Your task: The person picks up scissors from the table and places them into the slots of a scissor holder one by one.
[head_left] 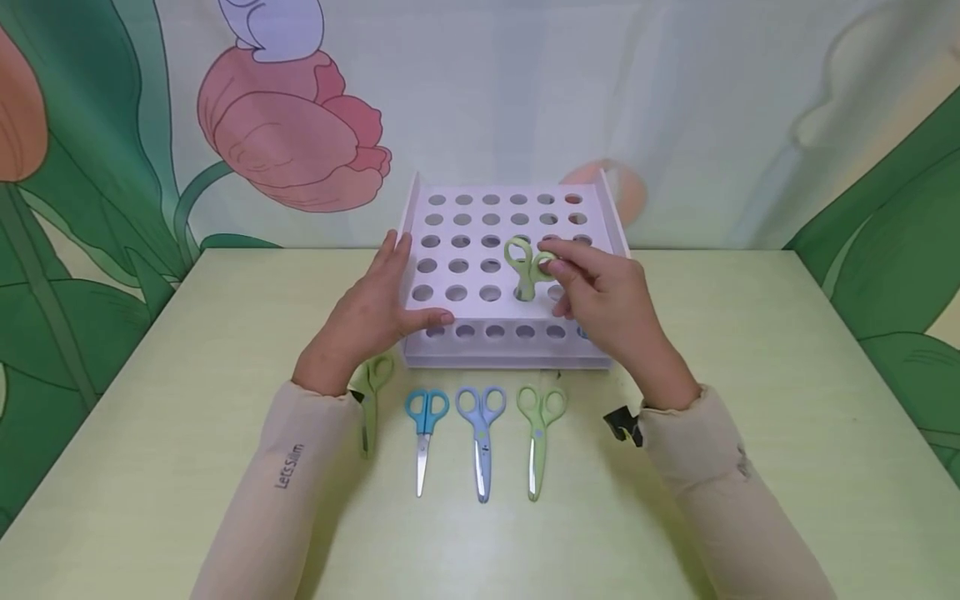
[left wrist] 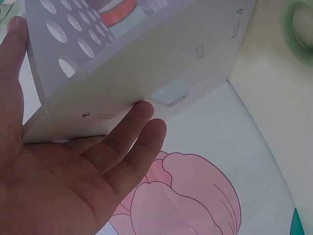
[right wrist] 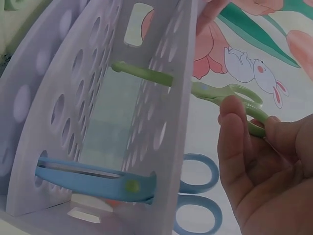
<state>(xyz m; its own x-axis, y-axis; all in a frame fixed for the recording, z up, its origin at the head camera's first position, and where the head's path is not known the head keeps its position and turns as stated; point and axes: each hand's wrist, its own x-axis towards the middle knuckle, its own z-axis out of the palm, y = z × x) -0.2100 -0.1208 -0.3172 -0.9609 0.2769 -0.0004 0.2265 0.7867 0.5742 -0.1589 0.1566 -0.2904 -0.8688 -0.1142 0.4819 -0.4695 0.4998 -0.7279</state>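
My right hand (head_left: 611,292) pinches one handle loop of a pair of green scissors (head_left: 527,275) between thumb and fingers. In the right wrist view, the blades of these green scissors (right wrist: 154,76) pass down through a hole in the rack's top board. A pair of blue scissors (right wrist: 98,181) stands in another hole near the rack's edge, handles above the board. The white holed rack (head_left: 468,310) has my left hand (head_left: 367,308) at its left side. The left fingers lie extended along the side panel (left wrist: 161,98), and the thumb reaches over the front top edge.
On the table in front of the rack lie teal-handled scissors (head_left: 426,425), blue scissors (head_left: 482,442) and green scissors (head_left: 538,442). Another green pair (head_left: 369,408) lies partly behind my left wrist. A curtain printed with flowers (head_left: 525,92) hangs behind the table (head_left: 750,333).
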